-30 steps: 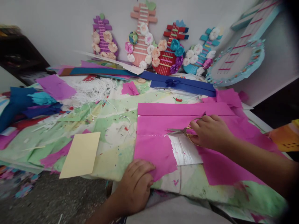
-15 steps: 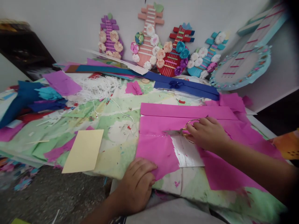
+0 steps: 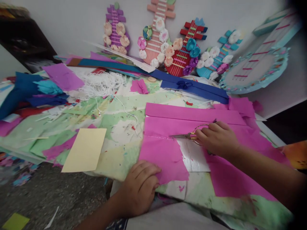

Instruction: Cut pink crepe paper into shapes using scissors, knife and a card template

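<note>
My right hand (image 3: 218, 139) is closed around the gold-ringed handles of a pair of scissors (image 3: 184, 136). The blades point left and lie at the end of a ragged, whitish cut line in a sheet of pink paper (image 3: 165, 156). My left hand (image 3: 141, 185) presses on the lower left edge of that sheet, fingers curled close together and thumb near its border. Between the cut piece and the rest of the pink paper shows a shiny white sheet (image 3: 194, 159). A folded pink strip (image 3: 187, 111) runs along the top.
A pale yellow card (image 3: 85, 150) overhangs the table's front edge. White string (image 3: 103, 84) lies heaped among paper scraps (image 3: 57, 76) on the left. Blue paper (image 3: 196, 89) stretches across the back. Several flower-decorated guitar shapes (image 3: 179, 57) lean on the wall.
The scissors and my right hand have shifted slightly right, and more of the blades shows. My left hand stays on the pink paper. The whole view has moved a little.
</note>
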Demonstrator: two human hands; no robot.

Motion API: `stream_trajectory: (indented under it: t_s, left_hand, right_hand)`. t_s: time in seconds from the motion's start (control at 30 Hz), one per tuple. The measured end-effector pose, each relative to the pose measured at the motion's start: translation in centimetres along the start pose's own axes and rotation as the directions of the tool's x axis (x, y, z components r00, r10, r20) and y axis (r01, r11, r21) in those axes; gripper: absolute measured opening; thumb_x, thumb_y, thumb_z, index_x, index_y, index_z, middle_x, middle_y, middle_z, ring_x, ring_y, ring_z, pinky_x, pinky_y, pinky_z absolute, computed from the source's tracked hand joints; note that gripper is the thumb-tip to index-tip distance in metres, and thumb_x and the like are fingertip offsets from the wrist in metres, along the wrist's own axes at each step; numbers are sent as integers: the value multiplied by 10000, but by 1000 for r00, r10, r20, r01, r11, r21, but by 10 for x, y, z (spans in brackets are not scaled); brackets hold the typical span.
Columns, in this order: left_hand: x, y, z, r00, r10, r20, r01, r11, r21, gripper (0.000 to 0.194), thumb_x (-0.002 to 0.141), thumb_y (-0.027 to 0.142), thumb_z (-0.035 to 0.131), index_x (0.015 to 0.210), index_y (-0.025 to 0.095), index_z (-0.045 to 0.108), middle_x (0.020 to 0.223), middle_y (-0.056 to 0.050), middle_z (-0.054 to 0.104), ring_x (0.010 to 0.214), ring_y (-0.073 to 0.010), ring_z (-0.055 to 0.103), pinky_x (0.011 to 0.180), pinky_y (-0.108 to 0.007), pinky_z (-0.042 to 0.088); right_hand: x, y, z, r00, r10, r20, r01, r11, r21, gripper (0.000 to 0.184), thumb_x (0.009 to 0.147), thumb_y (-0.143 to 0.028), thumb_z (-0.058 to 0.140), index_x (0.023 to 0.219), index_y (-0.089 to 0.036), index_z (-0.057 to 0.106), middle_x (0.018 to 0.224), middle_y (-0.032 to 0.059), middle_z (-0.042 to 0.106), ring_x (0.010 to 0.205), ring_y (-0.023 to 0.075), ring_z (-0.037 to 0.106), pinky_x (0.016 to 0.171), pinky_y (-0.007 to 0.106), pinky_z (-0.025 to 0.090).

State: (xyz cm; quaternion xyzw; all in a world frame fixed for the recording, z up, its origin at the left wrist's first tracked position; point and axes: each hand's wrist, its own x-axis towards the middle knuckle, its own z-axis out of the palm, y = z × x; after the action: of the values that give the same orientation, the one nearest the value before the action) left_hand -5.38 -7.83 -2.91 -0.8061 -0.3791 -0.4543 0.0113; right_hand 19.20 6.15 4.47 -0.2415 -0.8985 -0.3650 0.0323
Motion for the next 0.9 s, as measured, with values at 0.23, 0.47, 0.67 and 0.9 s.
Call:
stream_trajectory:
  t_s: [0.23, 0.47, 0.67, 0.9]
  left_hand:
    - [0, -1, -1, 1000, 4, 4, -4, 1000, 15, 167, 673, 24, 397, 759, 147, 470, 838, -84, 586, 818, -180, 530, 750, -370, 464]
    - [-1, -2, -3, 1000, 14, 3, -14, 1000, 22, 171, 679, 24, 406, 785, 136, 479, 840, -86, 591, 837, -188, 536, 774, -373, 456]
    - [1, -2, -2, 1000, -1, 11, 0, 1000, 7, 165, 680, 27, 397, 756, 151, 477, 832, -71, 594, 812, -177, 545, 773, -357, 454]
    - [1, -2, -3, 1000, -3, 7, 3, 1000, -3, 167, 689, 28, 397, 767, 156, 470, 814, -68, 593, 799, -172, 545, 765, -357, 456]
  right_hand:
    - [5, -3, -6, 987, 91, 130, -96, 995, 29, 277, 829, -322, 394, 752, -183, 621, 589, 31, 592, 597, 147, 431, 580, 294, 169]
    - [8, -5, -9, 971, 113, 210, -132, 988, 78, 307, 835, -330, 370, 745, -183, 624, 625, 39, 613, 614, 158, 433, 600, 298, 188]
    - [9, -7, -11, 970, 109, 218, -124, 991, 55, 283, 840, -294, 370, 748, -190, 616, 591, 30, 598, 603, 155, 426, 614, 307, 175]
    - [5, -6, -12, 979, 108, 174, -118, 992, 49, 313, 832, -359, 371, 712, -183, 600, 591, 32, 589, 617, 156, 427, 596, 301, 173]
